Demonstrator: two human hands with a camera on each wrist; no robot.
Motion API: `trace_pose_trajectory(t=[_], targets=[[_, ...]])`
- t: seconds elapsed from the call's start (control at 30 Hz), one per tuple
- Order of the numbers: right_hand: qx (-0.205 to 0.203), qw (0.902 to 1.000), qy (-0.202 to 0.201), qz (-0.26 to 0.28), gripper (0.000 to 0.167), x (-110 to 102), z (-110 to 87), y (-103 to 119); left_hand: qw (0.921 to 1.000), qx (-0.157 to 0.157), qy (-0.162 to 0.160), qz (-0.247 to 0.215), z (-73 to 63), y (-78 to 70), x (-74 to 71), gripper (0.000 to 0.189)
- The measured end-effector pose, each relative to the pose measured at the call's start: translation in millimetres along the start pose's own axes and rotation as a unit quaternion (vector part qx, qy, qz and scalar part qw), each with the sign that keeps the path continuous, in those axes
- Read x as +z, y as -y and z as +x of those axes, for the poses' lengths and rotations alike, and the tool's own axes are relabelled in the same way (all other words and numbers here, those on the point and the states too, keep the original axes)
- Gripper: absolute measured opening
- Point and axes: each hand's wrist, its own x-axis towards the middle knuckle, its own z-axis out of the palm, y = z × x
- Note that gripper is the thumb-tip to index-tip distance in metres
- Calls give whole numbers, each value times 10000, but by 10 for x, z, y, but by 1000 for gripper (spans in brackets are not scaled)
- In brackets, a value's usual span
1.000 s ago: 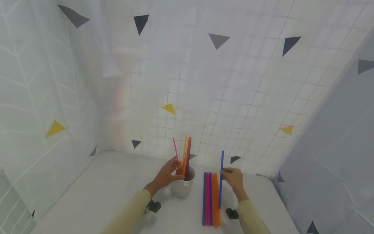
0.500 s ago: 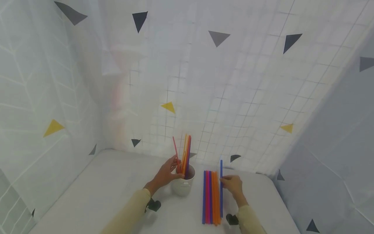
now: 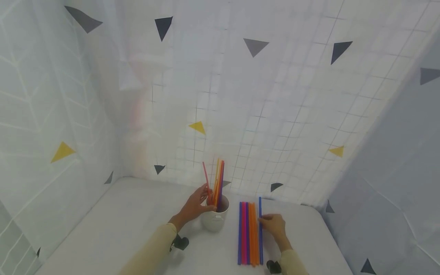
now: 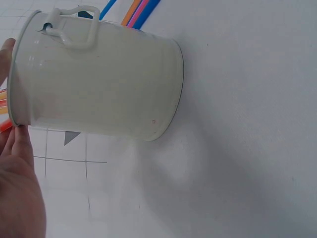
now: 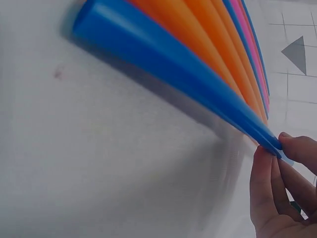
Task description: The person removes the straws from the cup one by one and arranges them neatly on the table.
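My left hand (image 3: 194, 204) holds a small cream-white pail (image 3: 214, 224) near its rim. In the left wrist view the pail (image 4: 104, 84) shows its side and a wire handle (image 4: 94, 29). Several orange, yellow and purple straws (image 3: 219, 179) stand in it, and a thin red one (image 3: 206, 173) leans left by the fingers. My right hand (image 3: 274, 226) pinches a wide blue straw (image 3: 260, 246) between thumb and fingers. That straw lies along the right side of a row of blue, pink, purple and orange straws (image 3: 248, 235), close over the table.
A white cloth (image 3: 148, 225) covers the table. White sheets (image 3: 227, 84) with printed grid lines and triangles hang behind and at both sides. Dark heart shapes (image 3: 180, 242) lie near the wrists.
My right hand has come down and nearer with the blue straw, which now lies level with the row. The left hand and the pail have stayed in place.
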Motion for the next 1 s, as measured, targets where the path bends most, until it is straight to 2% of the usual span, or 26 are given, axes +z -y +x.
trace_pose_trajectory(t=[0.23, 0.33, 0.47, 0.73, 1.0], targets=[[-44, 9998, 24, -174, 36, 49, 16, -54, 10000, 27, -15, 22, -5, -5, -2, 98], [-198, 9996, 25, -208, 35, 57, 6, -65, 10000, 8, -14, -12, -4, -1, -1, 98], [-337, 9989, -3, -310, 34, 50, -26, -46, 10000, -7, -11, -37, -5, 13, 3, 99], [-367, 9977, 0, -562, 32, 46, -75, 10, 10000, 72, -27, -11, -12, -11, 5, 98], [-444, 9974, -2, -566, 31, 59, -124, 35, 9994, 173, -139, 255, 5, 5, 21, 97]])
